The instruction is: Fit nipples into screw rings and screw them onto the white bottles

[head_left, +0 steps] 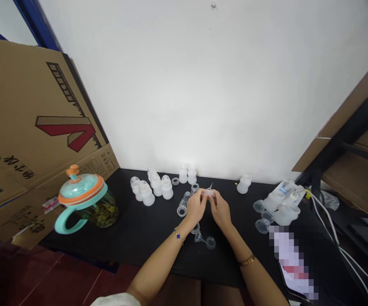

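In the middle of the black table, my left hand (pixel 196 207) and my right hand (pixel 220 210) meet on a white bottle collar ring (pixel 208 192). Both sets of fingers pinch it from either side. A thin pointed translucent tip rises from the ring. Beside and below my left hand lie more collar rings (pixel 181 211) and clear silicone pieces. Between my forearms are a small clear funnel-shaped piece (pixel 198 237) and a round clear cap (pixel 211 242). Parts under my left wrist are partly hidden.
Several capped baby bottles (pixel 147 194) stand at left, and uncapped white bottles (pixel 192 175) near the wall. One more bottle (pixel 244 184) is to the right. A breast pump set (pixel 282 204) with cables, a phone (pixel 293 263) and a tea jug (pixel 91 204) flank the work area.
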`<state>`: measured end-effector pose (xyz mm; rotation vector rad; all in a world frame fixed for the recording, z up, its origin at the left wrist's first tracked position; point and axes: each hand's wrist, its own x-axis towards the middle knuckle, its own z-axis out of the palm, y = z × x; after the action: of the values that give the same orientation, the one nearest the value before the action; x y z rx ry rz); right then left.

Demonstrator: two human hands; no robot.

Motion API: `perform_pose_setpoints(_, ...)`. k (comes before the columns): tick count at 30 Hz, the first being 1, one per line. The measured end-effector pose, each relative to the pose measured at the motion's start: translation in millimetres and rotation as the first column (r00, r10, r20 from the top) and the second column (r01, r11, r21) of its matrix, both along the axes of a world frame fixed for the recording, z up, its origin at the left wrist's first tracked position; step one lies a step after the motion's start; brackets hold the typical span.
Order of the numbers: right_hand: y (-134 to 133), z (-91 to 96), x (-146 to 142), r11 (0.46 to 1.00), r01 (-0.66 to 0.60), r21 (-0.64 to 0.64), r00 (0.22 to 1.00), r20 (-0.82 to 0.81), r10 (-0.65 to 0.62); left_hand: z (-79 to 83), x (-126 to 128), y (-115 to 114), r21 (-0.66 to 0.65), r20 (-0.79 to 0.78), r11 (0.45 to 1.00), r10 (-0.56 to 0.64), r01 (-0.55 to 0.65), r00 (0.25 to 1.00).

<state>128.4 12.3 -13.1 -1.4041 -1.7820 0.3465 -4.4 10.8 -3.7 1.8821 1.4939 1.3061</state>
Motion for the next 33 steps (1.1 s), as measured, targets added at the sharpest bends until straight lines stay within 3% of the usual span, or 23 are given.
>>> perform_pose_setpoints(16, -3.6, 7.6, -0.3, 0.998, -0.033, -0.057, 0.999, -0.043, 0.031, 6.5, 0.7, -6.4, -0.046, -0.029, 0.999, -0.012, 0.011, 1.0)
perform_pose_setpoints(22, -3.3, 7.6, 0.3, 0.997, -0.042, -0.071, 0.997, -0.074, 0.037, 5.2, 1.8, -6.3, -0.028, -0.131, 0.999, 0.02, -0.024, 0.991)
perform_pose_setpoints(33, -3.2, 7.6, 0.2, 0.996, -0.037, -0.076, 0.996, -0.079, 0.031, 3.5, 1.8, -5.3, 0.008, -0.163, 0.999, 0.054, -0.054, 0.985)
